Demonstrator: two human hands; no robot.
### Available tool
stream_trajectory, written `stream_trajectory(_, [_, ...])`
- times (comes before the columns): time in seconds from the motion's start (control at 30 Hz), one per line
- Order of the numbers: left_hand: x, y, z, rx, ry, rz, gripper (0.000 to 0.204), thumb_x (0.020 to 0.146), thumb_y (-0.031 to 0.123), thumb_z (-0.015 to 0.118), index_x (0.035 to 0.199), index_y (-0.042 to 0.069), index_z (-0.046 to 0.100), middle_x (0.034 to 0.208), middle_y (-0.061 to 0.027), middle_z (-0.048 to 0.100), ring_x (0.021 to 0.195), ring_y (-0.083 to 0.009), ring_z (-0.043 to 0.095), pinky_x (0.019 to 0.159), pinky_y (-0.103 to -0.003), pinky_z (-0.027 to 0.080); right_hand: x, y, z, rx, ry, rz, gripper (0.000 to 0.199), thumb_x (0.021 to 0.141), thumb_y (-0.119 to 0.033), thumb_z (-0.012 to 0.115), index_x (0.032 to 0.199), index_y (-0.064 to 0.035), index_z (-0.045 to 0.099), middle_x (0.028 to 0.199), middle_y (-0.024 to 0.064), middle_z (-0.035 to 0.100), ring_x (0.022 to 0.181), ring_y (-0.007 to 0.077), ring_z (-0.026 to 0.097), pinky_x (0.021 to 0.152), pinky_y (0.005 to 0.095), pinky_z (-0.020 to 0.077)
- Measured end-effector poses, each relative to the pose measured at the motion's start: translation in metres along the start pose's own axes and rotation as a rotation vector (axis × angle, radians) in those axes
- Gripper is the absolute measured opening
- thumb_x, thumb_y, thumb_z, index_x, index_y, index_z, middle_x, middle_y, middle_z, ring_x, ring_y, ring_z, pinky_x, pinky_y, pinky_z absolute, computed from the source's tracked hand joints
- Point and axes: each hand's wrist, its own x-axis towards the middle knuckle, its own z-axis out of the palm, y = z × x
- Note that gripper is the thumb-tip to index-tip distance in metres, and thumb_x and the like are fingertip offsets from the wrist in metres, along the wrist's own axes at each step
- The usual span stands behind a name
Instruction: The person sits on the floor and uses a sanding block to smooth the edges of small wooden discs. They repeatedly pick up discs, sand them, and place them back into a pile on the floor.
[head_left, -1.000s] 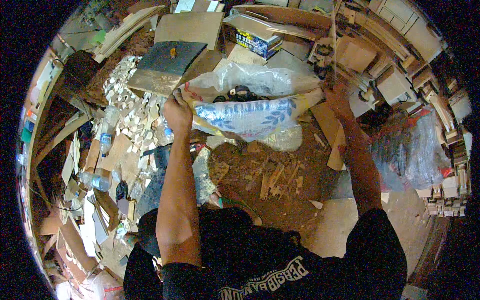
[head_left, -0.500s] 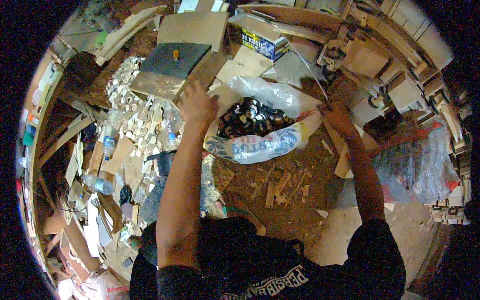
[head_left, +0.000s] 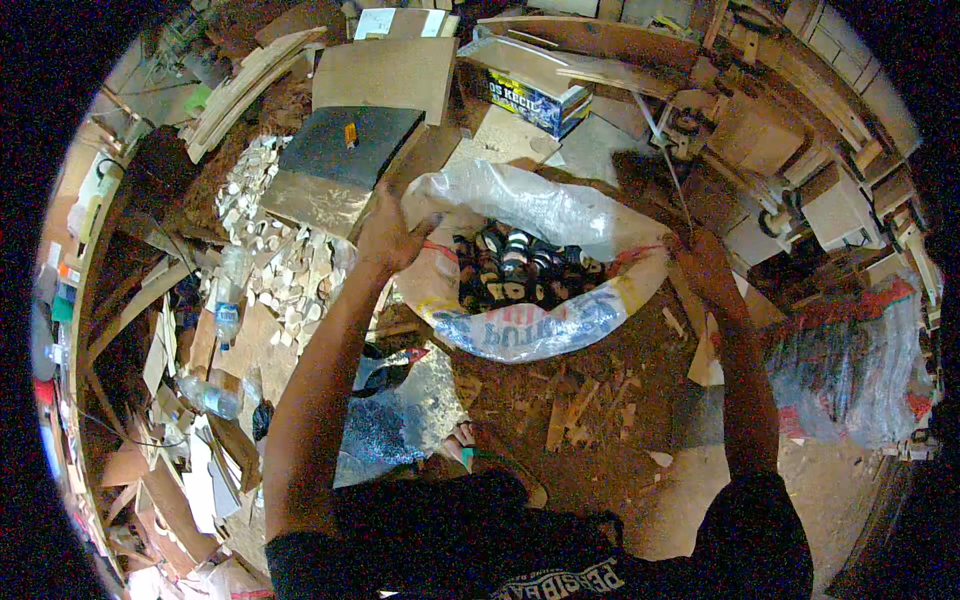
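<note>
A large white woven sack (head_left: 530, 325) with blue print stands open on the dirt floor in front of me. Inside it lie several dark round pieces (head_left: 515, 262). My left hand (head_left: 388, 235) grips the sack's rim on its left side. My right hand (head_left: 702, 265) grips the rim on the right side, holding the mouth wide.
Small pale wood pieces (head_left: 285, 265) lie heaped to the left. A dark board (head_left: 345, 145) and cardboard sheets (head_left: 390, 75) lie beyond the sack. A clear bag (head_left: 850, 365) of dark items sits at the right. Plastic bottles (head_left: 210, 395) and wood scraps (head_left: 570, 410) litter the floor.
Both hands have moved down and apart with the sack's rim. The mouth of the sack has spread wider, and the dark pieces inside now show.
</note>
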Motion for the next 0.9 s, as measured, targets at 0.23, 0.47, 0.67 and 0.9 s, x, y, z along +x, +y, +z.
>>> stream_trajectory(0.23, [-0.072, -0.005, -0.016, -0.168, -0.414, -0.359, 0.048, 0.080, 0.041, 0.062, 0.105, 0.000, 0.058, 0.086, -0.0197, 0.064, 0.074, -0.0315, 0.065, 0.065, -0.042, 0.051, 0.015, -0.004, 0.004, 0.002, -0.044, -0.130, 0.043, 0.089, -0.038, 0.058, 0.100, 0.0039, 0.061, 0.079, 0.0225, 0.063, 0.076, 0.0358, 0.060, 0.075, 0.0457, 0.0465])
stream_trajectory(0.47, [-0.085, -0.015, -0.056, -0.115, -0.431, -0.426, 0.035, 0.079, 0.028, 0.059, 0.088, -0.005, 0.067, 0.074, -0.0233, 0.066, 0.065, -0.0329, 0.066, 0.063, -0.039, 0.053, 0.017, -0.022, -0.032, 0.001, -0.189, -0.082, 0.048, 0.090, -0.039, 0.056, 0.116, 0.0014, 0.056, 0.097, 0.0256, 0.061, 0.086, 0.0371, 0.059, 0.080, 0.0459, 0.0465])
stream_trajectory(0.67, [-0.078, -0.013, -0.051, 0.050, -0.431, -0.191, 0.058, 0.075, 0.041, 0.068, 0.113, -0.002, 0.057, 0.102, -0.0174, 0.063, 0.093, -0.0283, 0.060, 0.079, -0.040, 0.050, 0.011, 0.020, -0.010, 0.007, -0.363, -0.239, 0.048, 0.091, -0.036, 0.058, 0.123, 0.0000, 0.051, 0.117, 0.0248, 0.054, 0.097, 0.0365, 0.057, 0.082, 0.0447, 0.0476])
stream_trajectory(0.9, [-0.031, 0.053, -0.019, 0.370, -0.239, -0.260, 0.033, 0.087, 0.034, 0.058, 0.102, 0.005, 0.067, 0.107, -0.0186, 0.066, 0.100, -0.0305, 0.065, 0.085, -0.044, 0.052, -0.026, 0.025, 0.008, -0.557, -0.088, -0.286, 0.027, 0.089, -0.021, 0.052, 0.111, -0.0067, 0.059, 0.106, 0.0149, 0.060, 0.094, 0.0282, 0.058, 0.077, 0.0394, 0.0485])
